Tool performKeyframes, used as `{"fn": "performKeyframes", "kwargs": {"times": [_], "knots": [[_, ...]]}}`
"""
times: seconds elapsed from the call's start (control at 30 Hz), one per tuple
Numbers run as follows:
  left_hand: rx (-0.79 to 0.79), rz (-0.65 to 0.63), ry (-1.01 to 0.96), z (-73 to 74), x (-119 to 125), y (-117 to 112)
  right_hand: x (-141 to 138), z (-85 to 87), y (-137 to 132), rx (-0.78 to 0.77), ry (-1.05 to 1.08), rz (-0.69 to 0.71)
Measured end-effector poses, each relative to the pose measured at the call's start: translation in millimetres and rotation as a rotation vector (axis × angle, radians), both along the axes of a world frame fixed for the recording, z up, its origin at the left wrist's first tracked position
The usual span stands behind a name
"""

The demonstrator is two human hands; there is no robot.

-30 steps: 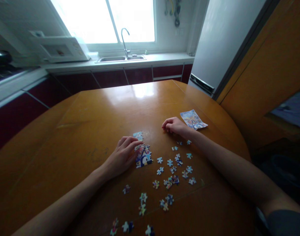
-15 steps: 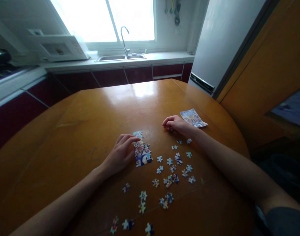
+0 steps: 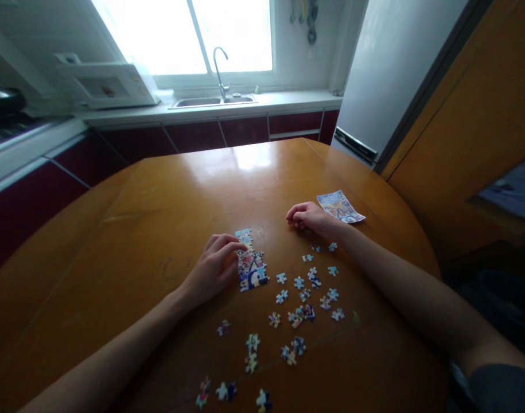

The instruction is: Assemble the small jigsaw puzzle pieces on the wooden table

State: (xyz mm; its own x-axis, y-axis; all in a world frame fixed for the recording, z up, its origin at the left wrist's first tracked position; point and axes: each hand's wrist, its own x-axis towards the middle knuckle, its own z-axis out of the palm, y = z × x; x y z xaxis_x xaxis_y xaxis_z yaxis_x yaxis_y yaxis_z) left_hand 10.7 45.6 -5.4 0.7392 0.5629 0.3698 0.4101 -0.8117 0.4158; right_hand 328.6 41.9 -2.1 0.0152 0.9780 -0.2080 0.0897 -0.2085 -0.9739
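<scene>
A partly joined jigsaw block [image 3: 251, 265] lies near the middle of the round wooden table [image 3: 167, 189]. My left hand [image 3: 210, 267] rests against its left edge, fingers curled with the tips touching the block's upper part. My right hand [image 3: 310, 217] lies farther back on the table, loosely closed in a fist; whether it holds a piece is hidden. Several loose puzzle pieces [image 3: 303, 295] are scattered to the right of the block and toward me. A printed picture card [image 3: 340, 207] lies just right of my right hand.
More loose pieces [image 3: 226, 392] lie near the table's front edge. Behind the table runs a kitchen counter with a sink and tap [image 3: 219, 86] under a bright window. A microwave [image 3: 105, 86] stands at left, a fridge [image 3: 382, 80] at right, wooden cabinets [image 3: 481, 115] beyond.
My left hand has drawn slightly nearer to the joined block and its fingertips have settled on it. My right hand has barely shifted.
</scene>
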Motion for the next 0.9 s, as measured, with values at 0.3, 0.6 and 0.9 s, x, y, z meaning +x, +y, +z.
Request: {"fn": "performKeyframes", "kwargs": {"times": [0.3,0.6,0.9], "knots": [[0.009,-0.004,-0.008,0.3,0.2,-0.4,0.0,-0.7,0.0,0.007,0.002,0.005],[0.007,-0.004,0.0,0.2,0.0,-0.3,-1.0,2.6,-2.2,-0.002,-0.005,-0.003],[-0.005,0.003,-0.002,-0.7,-0.3,0.4,-3.0,4.7,-3.5,-0.001,-0.014,-0.007]]}}
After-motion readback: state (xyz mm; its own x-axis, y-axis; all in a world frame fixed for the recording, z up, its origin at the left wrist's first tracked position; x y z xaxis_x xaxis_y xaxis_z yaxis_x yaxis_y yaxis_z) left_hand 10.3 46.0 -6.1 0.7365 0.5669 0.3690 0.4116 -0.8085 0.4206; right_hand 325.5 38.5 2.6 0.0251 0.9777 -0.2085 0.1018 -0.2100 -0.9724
